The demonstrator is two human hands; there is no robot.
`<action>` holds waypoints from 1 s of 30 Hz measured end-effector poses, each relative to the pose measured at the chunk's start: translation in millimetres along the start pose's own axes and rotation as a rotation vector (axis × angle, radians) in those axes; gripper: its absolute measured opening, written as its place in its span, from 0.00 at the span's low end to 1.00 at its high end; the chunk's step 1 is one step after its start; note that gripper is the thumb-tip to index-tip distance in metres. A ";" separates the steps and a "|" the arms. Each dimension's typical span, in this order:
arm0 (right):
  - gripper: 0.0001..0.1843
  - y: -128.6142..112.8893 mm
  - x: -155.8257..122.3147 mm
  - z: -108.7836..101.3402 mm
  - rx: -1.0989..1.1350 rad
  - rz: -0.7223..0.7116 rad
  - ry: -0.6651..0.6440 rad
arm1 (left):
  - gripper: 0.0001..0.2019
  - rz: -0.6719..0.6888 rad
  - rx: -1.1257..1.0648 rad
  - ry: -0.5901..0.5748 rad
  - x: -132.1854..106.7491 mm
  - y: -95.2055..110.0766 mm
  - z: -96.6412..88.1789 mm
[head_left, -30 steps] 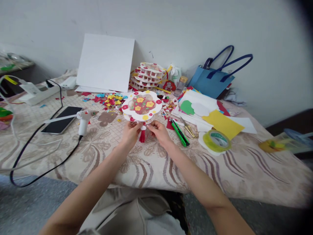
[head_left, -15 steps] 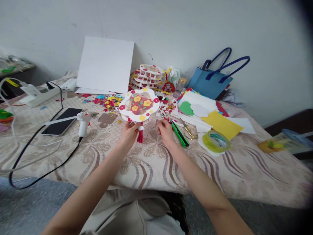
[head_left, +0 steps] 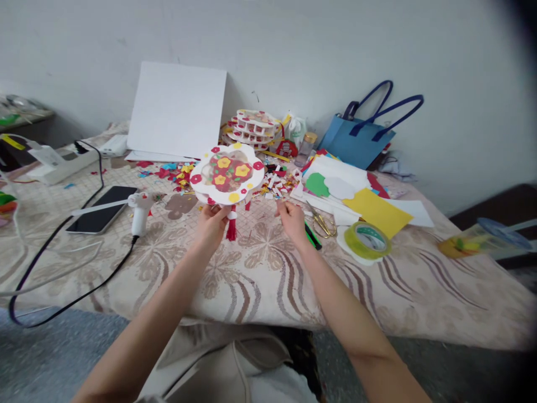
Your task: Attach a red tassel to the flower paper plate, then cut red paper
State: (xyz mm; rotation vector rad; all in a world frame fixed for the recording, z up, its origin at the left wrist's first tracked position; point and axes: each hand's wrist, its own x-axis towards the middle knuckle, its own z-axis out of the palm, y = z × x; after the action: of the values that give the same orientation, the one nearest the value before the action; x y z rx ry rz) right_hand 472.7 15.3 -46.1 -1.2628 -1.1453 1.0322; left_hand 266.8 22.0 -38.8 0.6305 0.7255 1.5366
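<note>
Above the table [head_left: 268,274], left hand [head_left: 212,223] grips the lantern [head_left: 227,173] at its lower edge; tassel [head_left: 231,228] hangs below. Right hand [head_left: 292,219] is apart, near the scissors [head_left: 322,223], fingers pinched; contents cannot be told.

Soft, even daylight with faint shadows; the view bends at its edges, and a dark vignette clouds the corner above the blue bag [head_left: 361,143].

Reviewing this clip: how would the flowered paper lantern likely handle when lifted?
Probably light: the left hand alone holds the lantern up by its lower edge. Its thin white paper looks easy to crush. The red tassel hangs loose, so it would likely swing.
</note>
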 end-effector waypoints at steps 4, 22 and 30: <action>0.10 -3.4 -8.4 -2.1 -0.053 -0.069 -0.096 | 0.16 0.064 0.008 -0.021 5.3 21.2 -1.9; 0.18 -1.3 -7.8 32.4 0.184 -0.006 -0.207 | 0.17 -0.023 0.074 -0.117 2.3 33.3 4.0; 0.23 -16.7 -17.7 37.1 0.529 0.162 -0.212 | 0.23 0.037 0.189 -0.131 -8.1 1.5 2.9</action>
State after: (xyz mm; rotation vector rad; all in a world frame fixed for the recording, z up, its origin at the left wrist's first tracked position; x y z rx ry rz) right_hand 432.6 2.8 -31.7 -0.8444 -0.8501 1.5014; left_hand 268.7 14.1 -35.6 0.8816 0.7674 1.4551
